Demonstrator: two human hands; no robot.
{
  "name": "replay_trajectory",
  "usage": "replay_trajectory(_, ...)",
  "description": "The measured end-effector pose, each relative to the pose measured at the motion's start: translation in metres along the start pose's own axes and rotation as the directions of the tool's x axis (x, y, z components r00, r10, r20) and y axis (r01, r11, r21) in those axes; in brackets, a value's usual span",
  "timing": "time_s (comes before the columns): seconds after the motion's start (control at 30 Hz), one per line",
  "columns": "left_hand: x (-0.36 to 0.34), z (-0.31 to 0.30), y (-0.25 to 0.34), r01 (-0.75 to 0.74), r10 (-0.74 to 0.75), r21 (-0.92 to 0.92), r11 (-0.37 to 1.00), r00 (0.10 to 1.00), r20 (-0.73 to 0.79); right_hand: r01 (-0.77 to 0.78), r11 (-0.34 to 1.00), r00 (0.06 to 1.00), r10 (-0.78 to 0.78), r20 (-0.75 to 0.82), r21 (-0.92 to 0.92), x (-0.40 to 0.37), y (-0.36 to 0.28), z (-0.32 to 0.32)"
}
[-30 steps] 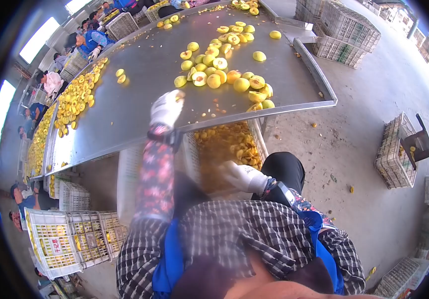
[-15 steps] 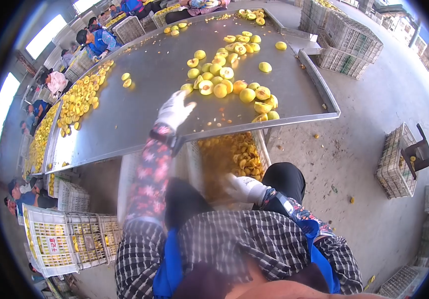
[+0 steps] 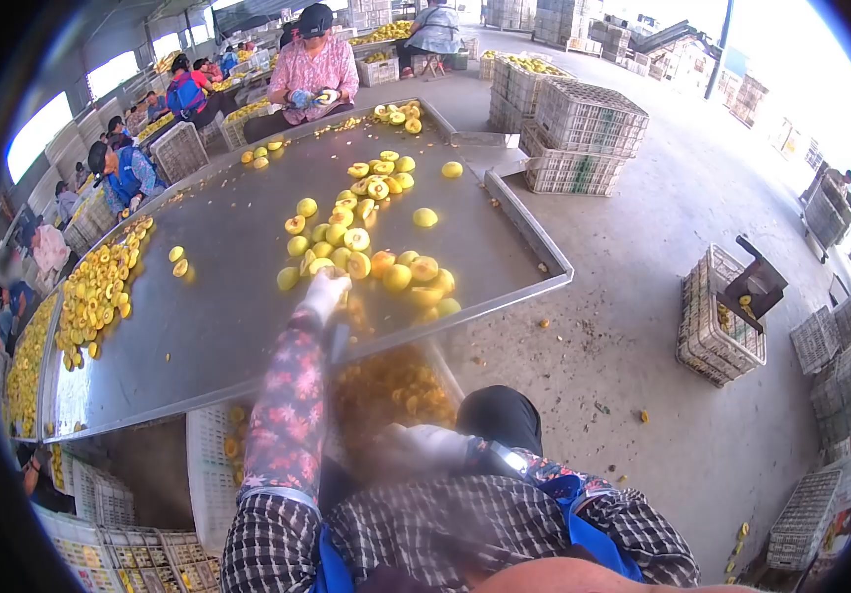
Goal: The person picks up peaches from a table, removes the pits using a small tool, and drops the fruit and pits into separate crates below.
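Observation:
My left hand, in a white glove with a flowered sleeve, reaches over the near edge of a long metal table. It touches the near side of a pile of yellow peaches, some whole and some halved. Whether it grips one I cannot tell. My right hand, also gloved, is low by my knee and blurred. It hovers beside a crate of peach pieces under the table's edge.
Rows of cut peach halves line the table's left side, where several people sit. A person in pink works at the far end. Wire crates are stacked beyond the table; another crate stands on the concrete floor at right.
My head has lifted, so the far end of the table and the yard now show. My left hand has stretched further into the peach pile; my right hand stayed low by the crate.

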State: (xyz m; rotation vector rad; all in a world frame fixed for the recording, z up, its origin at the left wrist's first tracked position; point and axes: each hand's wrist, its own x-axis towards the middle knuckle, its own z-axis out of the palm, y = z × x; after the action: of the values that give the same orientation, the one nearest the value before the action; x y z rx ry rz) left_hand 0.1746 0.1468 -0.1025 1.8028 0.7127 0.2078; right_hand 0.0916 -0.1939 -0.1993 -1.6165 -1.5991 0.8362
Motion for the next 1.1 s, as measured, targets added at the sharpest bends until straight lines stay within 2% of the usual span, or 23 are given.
replay_trajectory(0.03, -0.023, -0.007, 0.007, 0.108, -0.072, -0.449, 0.887, 0.993, 0.096, -0.027, 1.0, 1.0, 0.027, 0.003, 0.004, -0.001, -0.007, -0.003)
replay_trajectory(0.07, -0.043, -0.013, 0.006, 0.132, 0.052, -0.777, 0.615, 0.977, 0.207, -0.078, 0.996, 0.997, 0.078, 0.012, 0.033, -0.003, -0.013, -0.013)
replay_trajectory(0.1, -0.061, -0.016, 0.001, 0.104, 0.257, -0.883, 0.458, 0.935, 0.244, -0.028, 0.991, 0.999, 0.032, 0.022, -0.134, -0.004, -0.023, -0.017)
replay_trajectory(0.13, -0.085, -0.019, 0.005, 0.161, 0.342, -0.931, 0.329, 0.898, 0.276, 0.024, 0.955, 0.999, -0.015, 0.032, -0.297, -0.005, -0.034, -0.02)
replay_trajectory(0.17, -0.121, -0.017, 0.024, 0.248, 0.375, -0.95, 0.19, 0.876, 0.303, -0.041, 0.981, 0.999, 0.037, -0.028, -0.192, -0.004, -0.052, -0.032)
replay_trajectory(0.23, -0.161, -0.012, 0.037, 0.171, 0.335, -0.985, 0.026, 0.927, 0.17, -0.134, 0.99, 0.979, 0.139, -0.147, 0.045, -0.003, -0.089, -0.056)
replay_trajectory(0.27, -0.179, -0.008, 0.043, 0.201, 0.334, -0.977, -0.079, 0.928, 0.164, -0.144, 0.99, 0.959, 0.14, -0.247, 0.002, 0.001, -0.097, -0.058)
replay_trajectory(0.3, -0.191, -0.004, 0.044, 0.128, 0.288, -0.989, -0.076, 0.952, 0.101, -0.052, 0.999, 0.927, 0.048, -0.373, 0.0, 0.005, -0.1, -0.06)
replay_trajectory(0.33, -0.195, 0.0, 0.039, 0.06, 0.274, -0.997, -0.054, 0.961, 0.043, -0.09, 0.996, 0.906, 0.075, -0.416, -0.017, 0.008, -0.117, -0.071)
replay_trajectory(0.37, -0.2, 0.004, 0.036, 0.0, 0.265, -1.0, -0.032, 0.964, -0.009, -0.038, 0.993, 0.88, -0.021, -0.474, -0.116, 0.013, -0.115, -0.075)
replay_trajectory(0.43, -0.213, 0.013, 0.042, -0.068, 0.208, -0.997, 0.043, 0.976, -0.058, -0.037, 0.974, 0.829, -0.095, -0.551, -0.223, 0.026, -0.126, -0.087)
replay_trajectory(0.47, -0.218, 0.017, 0.046, -0.097, 0.187, -0.992, 0.084, 0.979, -0.08, -0.046, 0.967, 0.818, -0.107, -0.566, -0.249, 0.032, -0.133, -0.093)
replay_trajectory(0.53, -0.221, 0.024, 0.045, -0.087, 0.213, -0.994, 0.072, 0.975, -0.07, -0.07, 0.952, 0.791, -0.13, -0.598, -0.299, 0.041, -0.147, -0.101)
replay_trajectory(0.67, -0.229, 0.037, 0.051, -0.144, 0.197, -0.983, 0.116, 0.973, -0.12, -0.064, 0.86, 0.758, -0.288, -0.585, -0.506, 0.051, -0.155, -0.103)
replay_trajectory(0.77, -0.233, 0.04, 0.053, -0.148, 0.143, -0.98, 0.131, 0.981, -0.129, -0.201, 0.896, 0.821, -0.066, -0.567, -0.396, 0.053, -0.159, -0.095)
replay_trajectory(0.87, -0.236, 0.039, 0.051, -0.14, 0.112, -0.979, 0.148, 0.986, -0.125, -0.234, 0.867, 0.883, 0.001, -0.469, -0.44, 0.053, -0.156, -0.095)
replay_trajectory(0.97, -0.238, 0.035, 0.047, -0.112, 0.069, -0.964, 0.242, 0.993, -0.098, -0.204, 0.889, 0.902, 0.008, -0.432, -0.41, 0.048, -0.156, -0.095)
replay_trajectory(1.0, -0.24, 0.033, 0.047, -0.098, 0.045, -0.955, 0.279, 0.995, -0.088, -0.121, 0.92, 0.898, -0.058, -0.437, -0.372, 0.048, -0.146, -0.093)
replay_trajectory(1.07, -0.242, 0.032, 0.042, -0.159, 0.13, -0.901, 0.403, 0.985, -0.116, 0.058, 0.954, 0.874, -0.19, -0.446, -0.293, 0.049, -0.129, -0.086)
replay_trajectory(1.1, -0.243, 0.029, 0.041, -0.196, 0.175, -0.865, 0.462, 0.976, -0.128, 0.02, 0.999, 0.927, -0.008, -0.376, 0.027, 0.047, -0.123, -0.086)
